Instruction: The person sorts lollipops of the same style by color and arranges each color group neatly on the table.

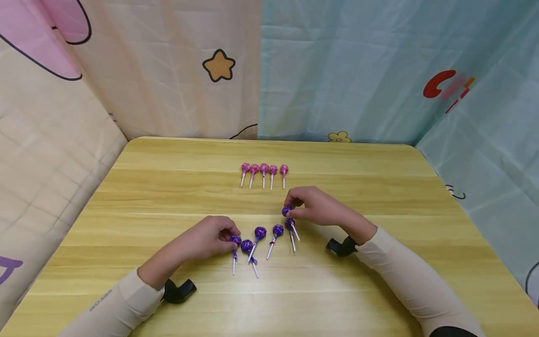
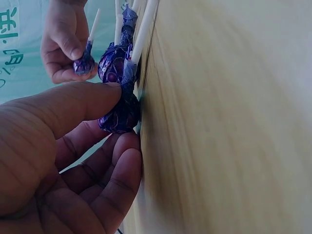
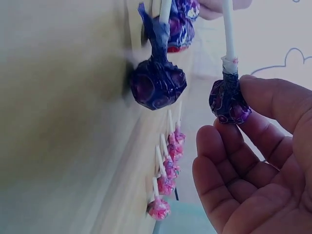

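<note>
My left hand (image 1: pixel 212 238) pinches a purple-wrapped lollipop (image 2: pixel 119 114) by its round head, between thumb and fingers, right at the tabletop. In my right hand (image 1: pixel 317 206) another purple lollipop (image 3: pixel 229 102) is pinched by its head and held above the table, its white stick pointing toward me. Between the hands lie several more purple lollipops, among them one (image 1: pixel 247 245) beside my left hand, one (image 1: pixel 260 232) whose stick crosses near it, a middle one (image 1: pixel 278 230), and one (image 3: pixel 158 85) just under my right hand.
Farther back, a row of several pink lollipops (image 1: pixel 264 168) lies with sticks toward me. The wooden table (image 1: pixel 168 187) ends at curtains (image 1: pixel 337 70) behind and at the sides. A black wrist device (image 1: pixel 179 291) sits on my left wrist, another (image 1: pixel 341 247) on my right.
</note>
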Action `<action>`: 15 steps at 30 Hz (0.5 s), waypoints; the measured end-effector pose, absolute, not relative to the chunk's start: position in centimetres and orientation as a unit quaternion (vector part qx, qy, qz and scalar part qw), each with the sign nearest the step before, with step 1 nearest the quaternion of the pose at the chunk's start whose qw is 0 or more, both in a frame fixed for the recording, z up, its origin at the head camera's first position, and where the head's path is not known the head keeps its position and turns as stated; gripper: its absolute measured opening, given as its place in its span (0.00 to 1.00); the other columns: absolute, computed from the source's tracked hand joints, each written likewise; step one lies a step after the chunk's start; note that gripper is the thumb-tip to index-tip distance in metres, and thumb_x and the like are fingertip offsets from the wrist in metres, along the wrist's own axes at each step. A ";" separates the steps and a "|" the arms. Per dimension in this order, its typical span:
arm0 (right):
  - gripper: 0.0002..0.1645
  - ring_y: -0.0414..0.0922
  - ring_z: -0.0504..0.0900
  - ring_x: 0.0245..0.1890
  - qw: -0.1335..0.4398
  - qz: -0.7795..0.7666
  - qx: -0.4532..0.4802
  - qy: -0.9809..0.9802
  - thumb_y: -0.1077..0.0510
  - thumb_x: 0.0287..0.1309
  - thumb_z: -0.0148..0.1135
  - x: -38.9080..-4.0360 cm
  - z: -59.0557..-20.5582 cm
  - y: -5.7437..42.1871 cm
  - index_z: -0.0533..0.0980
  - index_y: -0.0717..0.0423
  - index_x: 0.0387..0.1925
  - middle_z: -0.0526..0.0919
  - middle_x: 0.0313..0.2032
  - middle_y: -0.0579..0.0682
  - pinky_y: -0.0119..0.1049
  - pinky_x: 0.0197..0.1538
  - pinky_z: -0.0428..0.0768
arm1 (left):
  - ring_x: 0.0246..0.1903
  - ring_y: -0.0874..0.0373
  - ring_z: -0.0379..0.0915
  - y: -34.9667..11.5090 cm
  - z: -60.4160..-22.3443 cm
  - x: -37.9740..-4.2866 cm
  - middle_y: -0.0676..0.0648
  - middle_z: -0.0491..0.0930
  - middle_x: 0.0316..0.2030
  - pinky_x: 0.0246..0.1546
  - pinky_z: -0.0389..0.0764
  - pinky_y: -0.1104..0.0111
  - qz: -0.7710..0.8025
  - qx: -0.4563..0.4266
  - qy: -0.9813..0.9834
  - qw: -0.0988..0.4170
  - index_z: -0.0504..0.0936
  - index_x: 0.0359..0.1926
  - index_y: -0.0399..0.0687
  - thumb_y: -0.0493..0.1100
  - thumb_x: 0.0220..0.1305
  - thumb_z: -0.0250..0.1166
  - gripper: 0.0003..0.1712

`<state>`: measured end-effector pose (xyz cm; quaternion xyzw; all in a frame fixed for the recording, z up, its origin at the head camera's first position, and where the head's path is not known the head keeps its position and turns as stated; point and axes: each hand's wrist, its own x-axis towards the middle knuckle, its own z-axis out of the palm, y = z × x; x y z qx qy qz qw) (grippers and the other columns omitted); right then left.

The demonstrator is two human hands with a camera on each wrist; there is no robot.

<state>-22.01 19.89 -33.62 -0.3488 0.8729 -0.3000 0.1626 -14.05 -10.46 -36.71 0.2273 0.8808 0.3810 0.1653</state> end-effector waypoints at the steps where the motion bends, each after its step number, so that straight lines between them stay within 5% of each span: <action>1: 0.04 0.40 0.79 0.39 0.164 -0.298 -0.347 0.874 0.59 0.62 0.67 -22.3 -33.6 19.6 0.79 0.51 0.39 0.82 0.37 0.41 0.37 0.45 0.80 | 0.32 0.61 0.74 -10.5 -36.8 -14.1 0.56 0.79 0.31 0.34 0.79 0.69 0.381 0.228 0.881 0.164 0.84 0.39 0.44 0.35 0.59 0.72 0.07; 15: 0.04 0.43 0.78 0.38 0.155 -0.300 -0.364 0.868 0.58 0.63 0.67 -25.3 -33.3 17.0 0.79 0.52 0.38 0.82 0.37 0.44 0.38 0.44 0.78 | 0.31 0.62 0.74 -10.5 -36.5 -14.2 0.54 0.79 0.31 0.34 0.79 0.69 0.388 0.233 0.876 0.167 0.84 0.38 0.44 0.35 0.58 0.72 0.07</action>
